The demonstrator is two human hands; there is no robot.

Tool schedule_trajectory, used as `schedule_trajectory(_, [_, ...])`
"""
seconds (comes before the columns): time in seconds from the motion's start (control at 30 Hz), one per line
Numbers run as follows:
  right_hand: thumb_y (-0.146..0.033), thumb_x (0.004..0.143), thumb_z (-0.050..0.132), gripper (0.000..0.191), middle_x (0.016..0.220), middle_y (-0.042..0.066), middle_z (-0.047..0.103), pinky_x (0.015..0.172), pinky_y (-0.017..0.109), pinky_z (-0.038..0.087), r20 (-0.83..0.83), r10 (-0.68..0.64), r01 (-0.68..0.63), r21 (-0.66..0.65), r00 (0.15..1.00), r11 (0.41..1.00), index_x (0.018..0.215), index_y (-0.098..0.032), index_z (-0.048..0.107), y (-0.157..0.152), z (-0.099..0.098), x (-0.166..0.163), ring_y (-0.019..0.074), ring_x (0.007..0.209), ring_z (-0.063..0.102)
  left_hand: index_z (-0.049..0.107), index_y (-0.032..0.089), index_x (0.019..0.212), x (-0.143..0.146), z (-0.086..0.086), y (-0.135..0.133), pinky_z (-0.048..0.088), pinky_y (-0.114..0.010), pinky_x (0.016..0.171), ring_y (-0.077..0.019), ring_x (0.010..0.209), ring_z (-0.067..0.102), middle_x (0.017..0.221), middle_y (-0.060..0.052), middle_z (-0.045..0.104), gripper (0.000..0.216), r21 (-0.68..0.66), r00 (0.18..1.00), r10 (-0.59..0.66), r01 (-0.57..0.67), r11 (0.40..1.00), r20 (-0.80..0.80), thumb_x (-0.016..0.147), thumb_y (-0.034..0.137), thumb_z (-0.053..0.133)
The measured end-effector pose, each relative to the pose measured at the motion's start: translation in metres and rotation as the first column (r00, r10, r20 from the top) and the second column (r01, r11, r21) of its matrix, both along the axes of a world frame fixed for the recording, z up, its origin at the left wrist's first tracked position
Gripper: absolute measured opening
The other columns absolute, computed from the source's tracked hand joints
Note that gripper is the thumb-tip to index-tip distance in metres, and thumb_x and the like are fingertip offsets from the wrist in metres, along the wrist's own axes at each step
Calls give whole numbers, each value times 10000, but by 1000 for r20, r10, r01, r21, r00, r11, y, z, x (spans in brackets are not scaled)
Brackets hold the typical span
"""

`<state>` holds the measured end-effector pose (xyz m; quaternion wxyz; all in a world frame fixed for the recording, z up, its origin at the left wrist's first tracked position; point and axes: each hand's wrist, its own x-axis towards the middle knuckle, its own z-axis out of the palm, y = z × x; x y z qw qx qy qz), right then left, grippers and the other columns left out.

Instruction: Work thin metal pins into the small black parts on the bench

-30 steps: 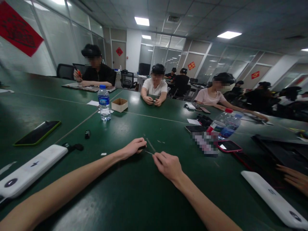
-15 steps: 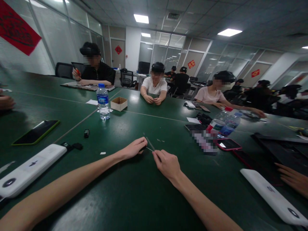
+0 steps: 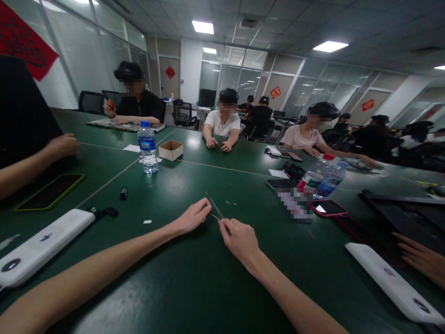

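A thin strip (image 3: 216,216), pale grey and needle-slim, sits just above the desk (image 3: 194,278), well in from its near edge. The left hand (image 3: 192,219) pinches one end, fingers pressed together; the right hand (image 3: 239,239) pinches the other, fingers curled. Since half a second ago a co-worker's hand (image 3: 64,144) has come in along the left edge. The water bottle (image 3: 148,147) has a blue label, too blurred to read.

Dim overall; ceiling panels (image 3: 203,27) blow out, soft glare on the green worktop (image 3: 194,278). Wide-angle bends the edges, forearms near the frame go soft.
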<state>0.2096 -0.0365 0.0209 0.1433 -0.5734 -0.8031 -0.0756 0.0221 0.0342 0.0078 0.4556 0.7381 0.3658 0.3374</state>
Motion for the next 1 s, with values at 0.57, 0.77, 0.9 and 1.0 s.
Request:
schedule_trajectory(0.57, [-374,978,324,413,811,47,690,531,192,399,-43,0,-1,-26,999,1000,948,-206,700,0,0,0,101,614,606,441,182,849,0,-3,2,347,-222,560,-102,558,412,605,59,435,338,2,1000,-23,23,1000,12,947,488,337])
schedule_trajectory(0.77, [-386,973,325,412,804,38,688,540,188,389,-20,-8,7,-26,1000,1000,957,-222,702,0,0,0,98,620,603,430,182,831,0,-3,1,350,-223,572,-103,564,422,599,62,441,308,38,999,5,-4,999,-36,948,454,342])
schedule_trajectory(0.9, [-389,970,330,415,779,35,682,512,191,355,-8,-6,6,-4,1000,1000,922,-222,706,-1,-1,-1,93,587,582,434,177,820,0,-2,-1,333,-219,553,-103,561,409,601,61,428,295,67,999,8,-5,998,-35,940,438,363])
schedule_trajectory(1.0, [-382,974,324,413,762,30,669,511,188,341,-22,38,-38,1,999,999,927,-217,700,-1,-2,0,88,578,565,433,175,802,-1,-2,0,328,-216,548,-99,558,402,604,59,423,291,67,1000,-6,8,998,-18,934,431,383])
